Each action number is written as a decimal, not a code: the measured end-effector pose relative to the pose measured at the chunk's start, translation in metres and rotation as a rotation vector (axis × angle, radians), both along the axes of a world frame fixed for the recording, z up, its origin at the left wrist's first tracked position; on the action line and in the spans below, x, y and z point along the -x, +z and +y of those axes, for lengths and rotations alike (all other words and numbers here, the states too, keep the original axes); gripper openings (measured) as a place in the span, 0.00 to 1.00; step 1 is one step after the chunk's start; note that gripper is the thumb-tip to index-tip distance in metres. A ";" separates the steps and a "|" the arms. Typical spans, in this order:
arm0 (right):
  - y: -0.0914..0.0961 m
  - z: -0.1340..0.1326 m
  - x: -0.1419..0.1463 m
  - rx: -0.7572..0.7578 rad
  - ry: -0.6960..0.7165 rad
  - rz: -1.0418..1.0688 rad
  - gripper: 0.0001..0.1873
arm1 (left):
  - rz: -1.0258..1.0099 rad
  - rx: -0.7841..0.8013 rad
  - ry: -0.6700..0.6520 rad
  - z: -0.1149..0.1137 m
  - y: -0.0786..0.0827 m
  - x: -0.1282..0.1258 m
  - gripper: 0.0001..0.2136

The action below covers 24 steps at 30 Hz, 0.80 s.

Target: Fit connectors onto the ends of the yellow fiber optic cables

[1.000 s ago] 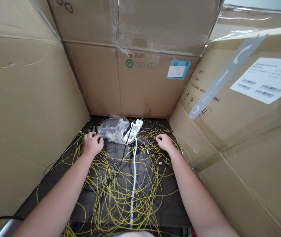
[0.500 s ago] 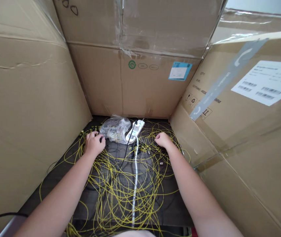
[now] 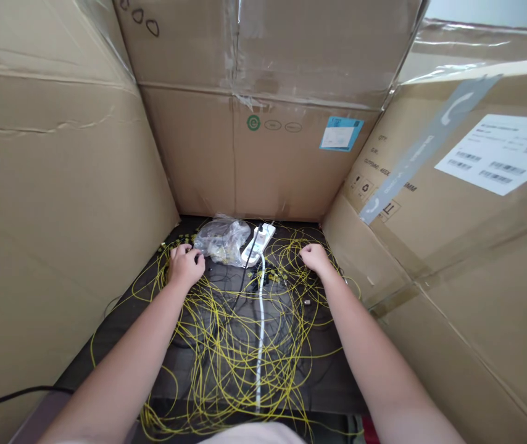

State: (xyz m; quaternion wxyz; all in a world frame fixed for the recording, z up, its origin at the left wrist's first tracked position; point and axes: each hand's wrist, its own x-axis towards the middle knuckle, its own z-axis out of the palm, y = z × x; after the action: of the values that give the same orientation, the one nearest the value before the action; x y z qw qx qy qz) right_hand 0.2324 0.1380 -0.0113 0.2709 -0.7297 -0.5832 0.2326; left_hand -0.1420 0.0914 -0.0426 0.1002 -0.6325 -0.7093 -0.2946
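A loose tangle of yellow cables [image 3: 226,336] is spread over most of the dark desk [image 3: 106,354], which is walled in by cardboard boxes on three sides. The left hand [image 3: 186,266] lies knuckles up on the tangle's edge at about 10 o'clock. Its fingers are curled down among the strands and just beside a crumpled clear plastic bag [image 3: 223,239]. Whether they pinch a cable cannot be told, because the back of the hand hides them. The right hand [image 3: 316,258] rests at about 2 o'clock, also palm down with its fingers bent into the cables, and its grip is equally hidden. Between the two hands, toward 12 o'clock, a white power strip [image 3: 260,242] lies touching the bag's right side. Its white cord [image 3: 260,327] runs straight back to 6 o'clock over the yellow loops. A thin black lead [image 3: 244,280] plugged into the strip (it slants toward 7 o'clock) crosses the tangle. The back box [image 3: 268,172] carries a small blue label [image 3: 341,133] and a green round mark. The box at 3 o'clock [image 3: 453,271] has a white barcode label [image 3: 499,154] and a strip of grey tape. The box at 9 o'clock [image 3: 60,197] is plain, and a black cable [image 3: 4,399] trails along its lower edge.
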 end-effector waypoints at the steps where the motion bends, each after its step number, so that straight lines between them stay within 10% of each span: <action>1: 0.001 -0.002 -0.002 -0.037 -0.014 0.039 0.07 | -0.001 0.003 0.001 0.000 0.000 0.000 0.12; 13: 0.008 -0.010 -0.016 -0.119 -0.015 0.308 0.07 | -0.021 -0.081 -0.012 -0.002 0.014 -0.002 0.12; 19: 0.001 -0.013 -0.020 -0.115 -0.018 0.306 0.08 | -0.050 -0.225 -0.146 -0.017 0.072 -0.034 0.12; 24: 0.001 -0.018 -0.018 -0.184 -0.013 0.276 0.08 | -0.179 -0.229 -0.587 -0.032 0.117 -0.102 0.10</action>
State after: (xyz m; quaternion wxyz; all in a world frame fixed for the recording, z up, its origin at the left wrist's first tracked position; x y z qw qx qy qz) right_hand 0.2506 0.1196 -0.0103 0.4158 -0.6665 -0.5545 0.2744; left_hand -0.0395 0.0589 0.0740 0.0186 -0.7662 -0.4647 -0.4435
